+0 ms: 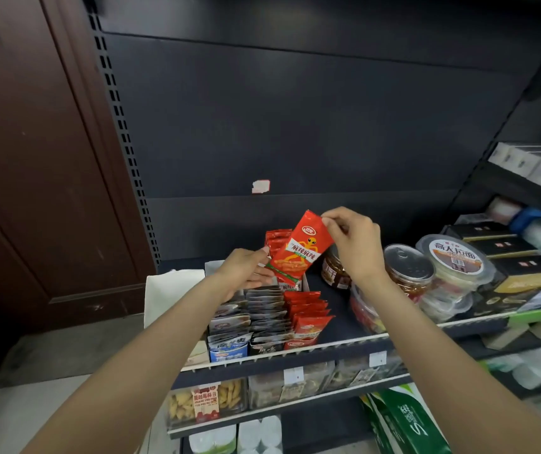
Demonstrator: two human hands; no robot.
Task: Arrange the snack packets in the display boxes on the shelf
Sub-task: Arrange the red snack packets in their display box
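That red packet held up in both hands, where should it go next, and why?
Probably down into the row of matching red packets just below. The right hand pinches the red snack packet by its top corner, the left hand steadies its lower end, and it hangs tilted above that row.

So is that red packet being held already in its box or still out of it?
Out. The red packet is tilted above the row of red packets, its top corner pinched by the right hand, the left hand at its lower edge.
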